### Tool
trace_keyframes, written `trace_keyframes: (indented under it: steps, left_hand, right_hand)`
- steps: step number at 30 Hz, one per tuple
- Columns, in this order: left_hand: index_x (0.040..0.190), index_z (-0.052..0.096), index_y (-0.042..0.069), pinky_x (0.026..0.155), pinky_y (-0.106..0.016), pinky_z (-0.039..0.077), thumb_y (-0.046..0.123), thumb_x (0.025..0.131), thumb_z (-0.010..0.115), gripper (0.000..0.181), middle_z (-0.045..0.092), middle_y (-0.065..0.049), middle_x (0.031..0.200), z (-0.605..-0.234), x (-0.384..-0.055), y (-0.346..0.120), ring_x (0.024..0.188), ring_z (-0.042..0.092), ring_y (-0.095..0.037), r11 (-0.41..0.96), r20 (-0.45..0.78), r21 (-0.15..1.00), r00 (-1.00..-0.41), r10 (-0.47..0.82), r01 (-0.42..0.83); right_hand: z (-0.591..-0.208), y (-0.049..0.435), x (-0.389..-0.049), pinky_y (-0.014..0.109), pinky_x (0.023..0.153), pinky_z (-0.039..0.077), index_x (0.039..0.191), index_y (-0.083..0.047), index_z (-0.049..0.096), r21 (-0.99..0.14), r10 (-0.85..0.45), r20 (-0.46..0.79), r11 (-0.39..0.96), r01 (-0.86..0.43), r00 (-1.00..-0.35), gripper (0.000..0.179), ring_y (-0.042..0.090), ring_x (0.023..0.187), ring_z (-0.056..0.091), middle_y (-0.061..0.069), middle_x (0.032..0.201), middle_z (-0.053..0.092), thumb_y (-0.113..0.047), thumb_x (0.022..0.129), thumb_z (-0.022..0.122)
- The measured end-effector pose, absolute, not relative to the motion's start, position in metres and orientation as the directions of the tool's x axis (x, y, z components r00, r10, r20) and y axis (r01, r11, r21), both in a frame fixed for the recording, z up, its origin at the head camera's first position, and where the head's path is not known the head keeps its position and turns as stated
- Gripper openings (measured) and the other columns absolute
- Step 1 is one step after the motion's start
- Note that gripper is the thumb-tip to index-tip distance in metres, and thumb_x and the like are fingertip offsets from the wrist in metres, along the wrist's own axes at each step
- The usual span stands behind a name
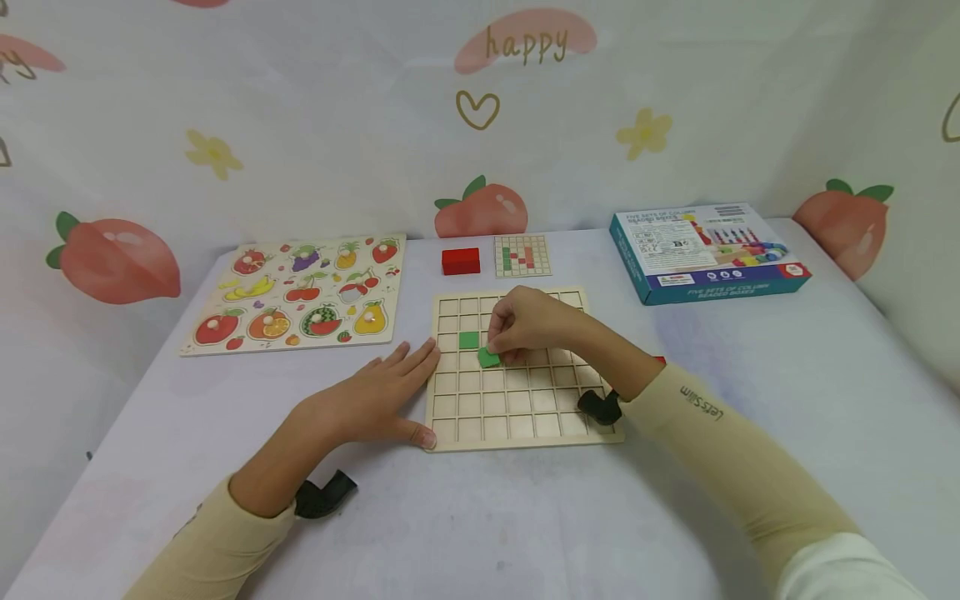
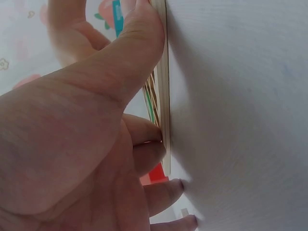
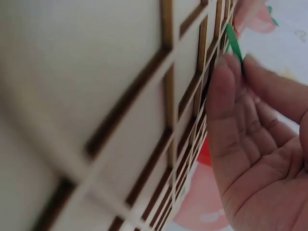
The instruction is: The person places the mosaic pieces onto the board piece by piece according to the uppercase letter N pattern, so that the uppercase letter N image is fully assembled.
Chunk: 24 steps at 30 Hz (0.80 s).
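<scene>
A wooden grid board (image 1: 482, 406) lies flat on the table in the head view. My right hand (image 1: 531, 320) is over its upper middle and pinches a green square tile (image 1: 488, 358) between thumb and finger. In the right wrist view that green tile (image 3: 234, 41) is seen edge-on, tilted close to the grid. Another green tile (image 1: 468, 340) sits in a cell just up and left of it. My left hand (image 1: 369, 402) has its fingers spread, with the thumb and fingertips against the board's left edge. The left wrist view shows the thumb (image 2: 139, 43) along that edge.
Behind the board stand a red block (image 1: 461, 262) and a small card (image 1: 522, 256) with a green and red grid pattern. A fruit puzzle board (image 1: 296, 296) lies at left, a box (image 1: 708, 250) at right. Something red (image 1: 659, 360) shows partly behind the right forearm.
</scene>
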State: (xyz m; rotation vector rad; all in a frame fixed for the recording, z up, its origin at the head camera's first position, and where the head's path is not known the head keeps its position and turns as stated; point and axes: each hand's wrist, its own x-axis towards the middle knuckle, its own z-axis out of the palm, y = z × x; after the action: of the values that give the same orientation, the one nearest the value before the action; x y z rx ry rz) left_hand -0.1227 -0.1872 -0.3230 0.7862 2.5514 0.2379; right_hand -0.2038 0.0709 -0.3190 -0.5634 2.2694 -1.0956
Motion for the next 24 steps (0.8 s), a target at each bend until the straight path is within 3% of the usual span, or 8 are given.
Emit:
trace_keyframes:
  steps: [12,24]
  left_hand:
    - [0.161,0.013,0.004,0.115,-0.064,0.017,0.062,0.08,0.074,0.116,0.008,-0.012,0.167,-0.324,-0.124,-0.187,0.15,0.007,-0.043,0.83,-0.388,0.276,-0.734,0.558,0.485]
    - [0.159,0.012,-0.002,0.117,-0.059,0.017,0.063,0.078,0.075,0.121,0.009,-0.017,0.166,-0.324,-0.123,-0.187,0.151,0.007,-0.038,0.852,-0.401,0.261,-0.752,0.523,0.454]
  right_hand:
    - [-0.318,0.057,-0.202,0.032,0.066,0.06,0.083,-0.003,0.069,-0.801,-0.534,-0.273,0.587,-0.118,-0.8,0.009,0.022,0.066,0.07,0.008,0.075,0.07,-0.007,0.09,0.074]
    - [-0.322,0.049,-0.196,0.028,0.063,0.055,0.081,-0.006,0.069,-0.768,-0.577,-0.253,0.608,-0.201,-0.777,0.009,0.016,0.065,0.064,0.005,0.074,0.068,-0.006,0.087,0.076]
